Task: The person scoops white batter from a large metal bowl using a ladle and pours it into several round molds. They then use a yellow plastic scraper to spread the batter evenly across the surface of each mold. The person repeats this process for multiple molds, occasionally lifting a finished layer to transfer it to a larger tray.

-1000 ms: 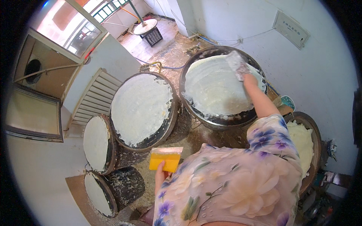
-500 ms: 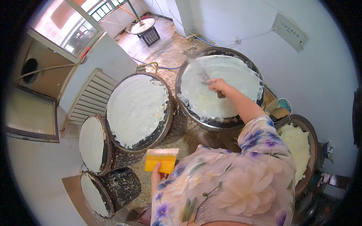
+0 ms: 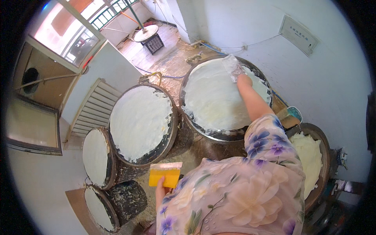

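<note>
My right hand [image 3: 243, 80] is closed on a wide flat scraper [image 3: 234, 68], its blade smeared with white. The blade lies at the far right part of the white batter-like layer [image 3: 207, 92] that covers a large round dark pan [image 3: 225, 138]. Low in front of my body, my left hand [image 3: 160, 190] grips a yellow scraper [image 3: 164, 177] with a pale upper edge, held apart from the pans. Part of the left hand is hidden behind this scraper.
More round pans with white layers stand to the left, including a large one [image 3: 141, 121] and two smaller ones. At right sits a bowl of pale dough-like mass [image 3: 307, 156], beside a teal-rimmed basket [image 3: 294, 113]. A radiator [image 3: 96, 107] lines the left wall.
My right hand has swept the scraper away and to the right across the white layer, and its blade now shows broad side up. The left hand still holds the yellow scraper.
</note>
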{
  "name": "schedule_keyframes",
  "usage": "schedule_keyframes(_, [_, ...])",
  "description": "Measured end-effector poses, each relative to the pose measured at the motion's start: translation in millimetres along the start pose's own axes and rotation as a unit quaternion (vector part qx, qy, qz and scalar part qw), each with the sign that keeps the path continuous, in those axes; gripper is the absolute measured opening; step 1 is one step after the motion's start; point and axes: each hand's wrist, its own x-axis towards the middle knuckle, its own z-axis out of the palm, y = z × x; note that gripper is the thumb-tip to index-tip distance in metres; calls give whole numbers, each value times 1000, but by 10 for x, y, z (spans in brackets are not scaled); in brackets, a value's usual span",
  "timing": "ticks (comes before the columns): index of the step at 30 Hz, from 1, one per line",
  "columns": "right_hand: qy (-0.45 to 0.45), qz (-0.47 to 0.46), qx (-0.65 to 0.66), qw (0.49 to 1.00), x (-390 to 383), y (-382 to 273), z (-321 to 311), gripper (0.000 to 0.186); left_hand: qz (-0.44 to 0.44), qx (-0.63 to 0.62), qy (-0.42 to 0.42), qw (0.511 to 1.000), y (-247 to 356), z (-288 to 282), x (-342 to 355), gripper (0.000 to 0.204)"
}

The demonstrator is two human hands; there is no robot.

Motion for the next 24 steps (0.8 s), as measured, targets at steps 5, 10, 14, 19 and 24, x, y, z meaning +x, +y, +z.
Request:
schedule_keyframes(5, [-6, 83, 9, 996, -131, 653, -106, 22, 0, -24, 0, 1000, -1, 91, 95, 29])
schedule_keyframes(10, [-62, 172, 20, 983, -570, 1236, -254, 25, -40, -8, -93, 995, 74, 190, 237, 32])
schedule_keyframes(14, [-20, 153, 30, 988, -1122, 1602, -373, 29, -38, 15, -124, 991, 144, 352, 328, 30])
schedule_keyframes(19, [19, 165, 51, 985, -1467, 1851, -523, 31, -52, 22, -127, 990, 204, 547, 343, 30])
schedule_keyframes(24, [62, 124, 3, 990, -1049, 1780, -418, 25, -74, 37, -89, 993, 215, 508, 357, 36])
